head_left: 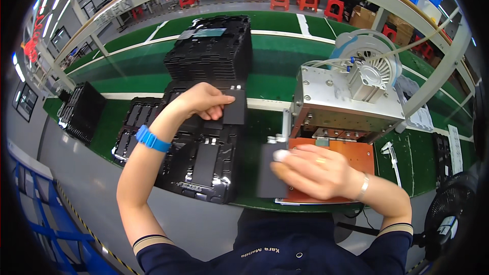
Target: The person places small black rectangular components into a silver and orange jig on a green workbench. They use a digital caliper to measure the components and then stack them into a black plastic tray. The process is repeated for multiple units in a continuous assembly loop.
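My left hand (204, 101) pinches a thin dark rectangular plate (235, 107) above a black moulded tray (196, 165) that holds several similar plates. My right hand (316, 170) rests on a second dark plate (269, 170), gripping its right edge with a white-tipped finger on top. That plate lies at the left edge of an orange base (356, 155) under a grey metal press machine (346, 102). A blue band is on my left wrist, a bracelet and a ring on the right.
A tall stack of black trays (214, 46) stands behind the near tray, on a green bench mat (285, 66). More black trays (81, 112) sit at the far left. A motor with hoses (369, 66) tops the machine. A fan (448, 219) is at the lower right.
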{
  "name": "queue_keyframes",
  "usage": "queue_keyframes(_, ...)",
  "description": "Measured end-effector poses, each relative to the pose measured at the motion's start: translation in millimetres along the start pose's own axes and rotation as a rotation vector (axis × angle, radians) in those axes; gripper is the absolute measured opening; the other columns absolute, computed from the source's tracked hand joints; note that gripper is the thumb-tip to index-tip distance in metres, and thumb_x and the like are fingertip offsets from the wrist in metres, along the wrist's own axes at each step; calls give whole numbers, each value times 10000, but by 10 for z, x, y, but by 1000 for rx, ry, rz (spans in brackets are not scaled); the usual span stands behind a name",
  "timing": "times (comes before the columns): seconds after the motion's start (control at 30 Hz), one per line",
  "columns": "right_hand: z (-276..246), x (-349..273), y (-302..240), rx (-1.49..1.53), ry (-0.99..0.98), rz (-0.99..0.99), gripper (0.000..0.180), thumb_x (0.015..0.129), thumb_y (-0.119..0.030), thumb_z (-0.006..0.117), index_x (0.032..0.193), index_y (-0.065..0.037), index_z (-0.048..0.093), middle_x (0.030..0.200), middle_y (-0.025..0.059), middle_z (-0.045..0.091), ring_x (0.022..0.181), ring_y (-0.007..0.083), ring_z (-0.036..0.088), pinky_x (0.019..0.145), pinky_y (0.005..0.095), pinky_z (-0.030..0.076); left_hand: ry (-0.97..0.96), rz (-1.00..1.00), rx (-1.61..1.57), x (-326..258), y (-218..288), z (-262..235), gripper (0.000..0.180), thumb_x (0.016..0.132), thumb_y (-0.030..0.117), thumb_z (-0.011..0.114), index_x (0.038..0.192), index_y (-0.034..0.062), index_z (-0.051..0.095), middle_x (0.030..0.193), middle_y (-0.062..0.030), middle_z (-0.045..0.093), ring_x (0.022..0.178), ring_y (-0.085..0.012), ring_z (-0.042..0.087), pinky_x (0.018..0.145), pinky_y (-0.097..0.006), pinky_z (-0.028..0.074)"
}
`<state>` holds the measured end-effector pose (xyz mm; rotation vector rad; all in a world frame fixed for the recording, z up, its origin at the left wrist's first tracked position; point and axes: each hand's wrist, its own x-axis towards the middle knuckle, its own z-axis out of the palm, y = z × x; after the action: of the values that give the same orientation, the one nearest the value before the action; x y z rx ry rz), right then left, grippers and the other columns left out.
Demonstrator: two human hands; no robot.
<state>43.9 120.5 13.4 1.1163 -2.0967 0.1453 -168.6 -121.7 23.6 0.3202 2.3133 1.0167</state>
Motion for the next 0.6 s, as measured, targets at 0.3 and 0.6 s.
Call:
queue_keyframes(0.3, -620, -1216, -359, 11, -232, 788, 277, 734, -8, 646, 1005, -38, 691, 1019, 99, 674, 934, 253, 671, 764, 329, 565, 365, 874, 485, -663, 758, 755, 230, 761, 150, 765, 686, 26, 587, 553, -54, 512, 478, -163, 518, 457, -322, 408)
queue_keyframes(0.6, -394, -1088, -14, 116, -235, 793, 272, 748, -34, 670, 1018, -67, 687, 982, 21, 660, 908, 202, 592, 753, 317, 526, -313, 1306, 895, -772, 593, 1907, 723, 839, 554, 617, 1352, 62, 484, 1419, -182, 431, 1325, -301, 411, 1035, -477, 379)
